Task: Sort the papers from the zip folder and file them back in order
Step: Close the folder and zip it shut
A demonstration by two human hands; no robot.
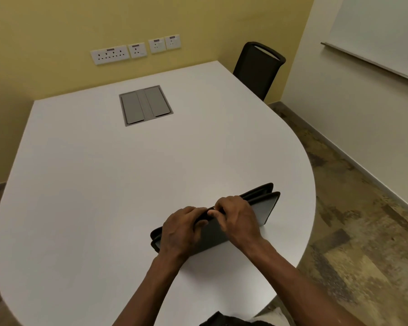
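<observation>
Bare table [104,184] surrounds folder [266,208]; chair [257,69] far.

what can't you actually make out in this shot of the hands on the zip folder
- Head view: the zip folder's top edge under the left hand and right hand; their fingers hide the zipper pull.
- The papers: not visible inside the standing folder.
- Wall sockets: their labels are too small to read.
- Chair: its lower part is behind the table.

We're looking from one head-worn camera, angled forward and down over the white surface [104,184], close in, wall [57,31] at twelve o'clock.
</observation>
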